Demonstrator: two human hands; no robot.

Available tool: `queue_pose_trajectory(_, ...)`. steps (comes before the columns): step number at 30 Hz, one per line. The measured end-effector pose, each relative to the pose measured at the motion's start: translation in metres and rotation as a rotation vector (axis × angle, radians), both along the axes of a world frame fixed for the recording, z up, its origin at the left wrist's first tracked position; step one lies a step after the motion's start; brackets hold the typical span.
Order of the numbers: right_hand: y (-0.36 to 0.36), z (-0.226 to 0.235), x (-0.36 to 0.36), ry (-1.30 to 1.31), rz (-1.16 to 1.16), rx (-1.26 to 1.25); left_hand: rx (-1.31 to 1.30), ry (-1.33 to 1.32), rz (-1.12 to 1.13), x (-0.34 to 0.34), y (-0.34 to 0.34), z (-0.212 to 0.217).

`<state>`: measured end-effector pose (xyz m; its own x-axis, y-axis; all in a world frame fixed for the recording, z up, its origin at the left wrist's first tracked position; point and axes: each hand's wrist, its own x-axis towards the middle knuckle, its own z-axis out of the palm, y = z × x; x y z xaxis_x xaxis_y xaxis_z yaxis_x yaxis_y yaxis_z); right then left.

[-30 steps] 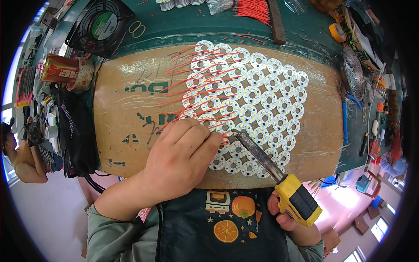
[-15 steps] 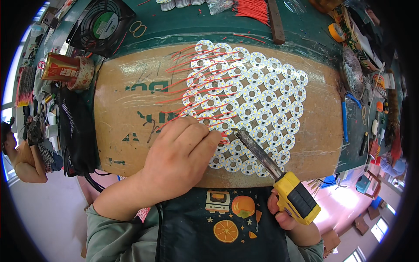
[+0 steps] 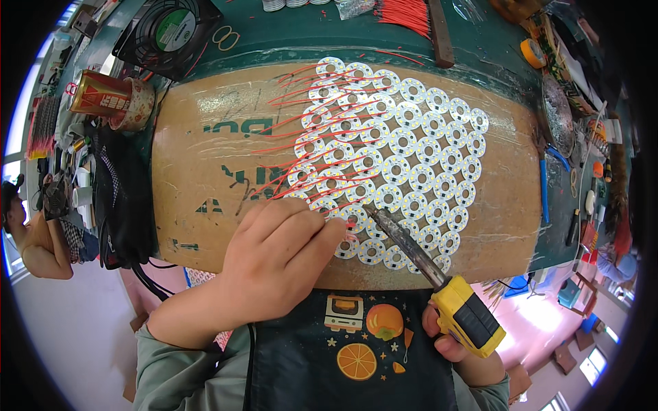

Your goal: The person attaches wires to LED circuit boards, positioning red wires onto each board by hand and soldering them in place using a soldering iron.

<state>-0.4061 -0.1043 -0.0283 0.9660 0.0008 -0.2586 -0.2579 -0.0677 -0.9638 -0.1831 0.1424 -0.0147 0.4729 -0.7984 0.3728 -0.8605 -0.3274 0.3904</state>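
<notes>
A panel of round white LED boards (image 3: 428, 147), each with a centre hole and small yellowish chips, lies on a brown cardboard sheet (image 3: 181, 157). Thin red wires (image 3: 295, 127) trail leftward from the boards on its left side. My left hand (image 3: 271, 257) rests over the panel's lower left, thumb and fingers pinched on red wire whose ends poke out at the fingertips; it covers some boards. My right hand (image 3: 445, 335) grips the yellow and black handle of a soldering iron (image 3: 469, 315). Its dark tip points up-left onto the boards, just right of my left fingertips.
A black fan (image 3: 168, 34) and a red-gold can (image 3: 101, 94) stand at the left, above a black bag (image 3: 123, 192). Beyond the cardboard lie a red wire bundle (image 3: 403, 19) and a dark bar (image 3: 441, 34). Orange tape (image 3: 532, 53) is far right. Another person (image 3: 44, 240) sits at left.
The cardboard and boards have shifted slightly right and up in the picture. Against the boards, the iron tip and my left hand are a little lower and further left. Both grips are unchanged.
</notes>
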Motion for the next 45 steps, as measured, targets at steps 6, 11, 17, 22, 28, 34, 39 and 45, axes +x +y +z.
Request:
queue_pose_trajectory(6,0.001,0.0,0.0,0.019,0.03,-0.004,0.017,-0.011,-0.004,0.0,0.0,-0.012)
queue_pose_trajectory(11,-0.001,-0.003,-0.002,0.046,0.12,-0.037,0.013,0.009,0.017,0.0,-0.003,-0.01)
queue_pose_trajectory(17,0.001,-0.002,-0.001,0.029,0.073,-0.025,0.027,0.032,0.01,0.001,-0.003,-0.011)
queue_pose_trajectory(22,0.004,-0.007,-0.007,0.009,0.053,-0.054,0.027,0.036,0.02,0.001,-0.004,-0.01)
queue_pose_trajectory(28,-0.001,-0.009,-0.008,0.063,0.12,-0.026,0.036,0.034,0.029,0.0,-0.004,-0.01)
queue_pose_trajectory(34,0.004,-0.003,-0.011,0.041,-0.066,0.104,0.083,0.035,-0.017,-0.001,-0.001,-0.012)
queue_pose_trajectory(39,0.003,-0.004,-0.014,0.011,-0.089,0.168,0.03,-0.009,0.047,-0.003,-0.004,-0.011)
queue_pose_trajectory(45,-0.002,-0.006,-0.021,0.001,-0.057,0.155,-0.026,-0.05,0.017,-0.008,-0.002,-0.005)
